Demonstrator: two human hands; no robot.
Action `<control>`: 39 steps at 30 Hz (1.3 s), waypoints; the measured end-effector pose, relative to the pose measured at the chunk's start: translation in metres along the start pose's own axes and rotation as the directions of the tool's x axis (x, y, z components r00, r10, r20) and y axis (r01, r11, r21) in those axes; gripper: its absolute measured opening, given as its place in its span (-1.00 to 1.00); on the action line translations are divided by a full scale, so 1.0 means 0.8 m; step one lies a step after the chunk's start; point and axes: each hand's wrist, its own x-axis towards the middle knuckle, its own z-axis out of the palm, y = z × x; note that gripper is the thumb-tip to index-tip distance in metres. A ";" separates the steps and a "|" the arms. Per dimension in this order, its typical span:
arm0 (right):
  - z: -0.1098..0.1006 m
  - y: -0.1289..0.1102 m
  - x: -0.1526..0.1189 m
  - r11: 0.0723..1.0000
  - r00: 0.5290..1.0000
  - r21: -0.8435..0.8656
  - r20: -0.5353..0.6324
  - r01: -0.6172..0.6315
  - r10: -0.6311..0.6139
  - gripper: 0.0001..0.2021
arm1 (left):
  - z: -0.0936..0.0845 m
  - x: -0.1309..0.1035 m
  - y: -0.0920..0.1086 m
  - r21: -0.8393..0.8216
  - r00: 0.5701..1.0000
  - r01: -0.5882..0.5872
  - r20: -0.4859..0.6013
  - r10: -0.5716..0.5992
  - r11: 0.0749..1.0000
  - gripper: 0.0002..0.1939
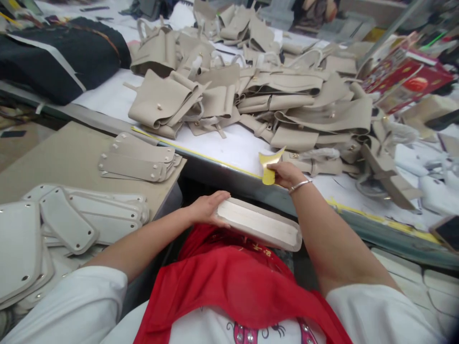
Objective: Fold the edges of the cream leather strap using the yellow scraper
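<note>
My left hand (211, 209) grips the left end of a long, thick block with a white face and beige rim (260, 222), which lies across my lap in front of the red apron (229, 282). In my right hand (287, 175) is a thin, curved yellow piece (269, 165), pinched between thumb and fingers at the table's front edge. Its exact kind is unclear. Just beyond that hand, beige leather-like bag parts (311, 160) with straps and metal fittings lie in a heap.
Flat beige panels with studs (138, 157) lie on a board to the left, above stacked white panels with holes (103, 215). A black wrapped bundle (64, 55) sits at the far left. At the right are a red box (405, 71) and a dark phone-like object (446, 231).
</note>
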 end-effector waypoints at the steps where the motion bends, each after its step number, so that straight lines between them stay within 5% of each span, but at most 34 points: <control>1: -0.006 0.003 -0.021 0.999 1.000 0.048 0.006 0.023 -0.024 -0.80 | 0.000 0.000 -0.001 0.007 1.000 -0.011 -0.004 0.011 1.000 -0.07; 6: -0.029 0.027 -0.152 0.963 0.957 0.265 0.288 -0.041 -0.038 -0.82 | 0.002 0.002 -0.006 -0.061 0.998 -0.061 0.000 0.061 0.996 -0.08; 9: -0.015 0.059 -0.216 0.953 0.838 0.186 0.534 -0.240 0.107 -0.72 | 0.003 0.001 -0.011 -0.123 0.995 -0.100 0.005 0.101 0.987 -0.07; 11: 0.005 0.084 -0.237 0.935 0.778 0.127 0.597 -0.332 0.195 -0.66 | 0.002 0.001 -0.015 -0.139 0.993 -0.116 0.014 0.119 0.983 -0.08; 17: 0.058 0.131 -0.234 0.953 0.814 0.101 0.551 -0.286 0.185 -0.51 | -0.009 0.001 -0.016 -0.164 0.984 -0.137 0.089 0.153 0.977 -0.09; 29: 0.110 0.123 -0.210 0.966 0.842 0.180 0.536 -0.187 0.063 -0.52 | -0.024 0.001 -0.016 -0.248 0.974 -0.104 0.169 0.149 0.963 -0.13; 34: 0.135 0.124 -0.202 0.917 0.851 0.329 0.524 -0.227 0.023 -0.48 | -0.009 0.003 -0.022 -0.407 0.996 -0.043 0.055 0.071 0.912 -0.37; 39: 0.151 0.118 -0.202 0.855 0.853 0.400 0.515 -0.329 0.087 -0.49 | 0.011 0.002 -0.026 -0.591 0.999 -0.020 -0.051 -0.013 0.807 -0.32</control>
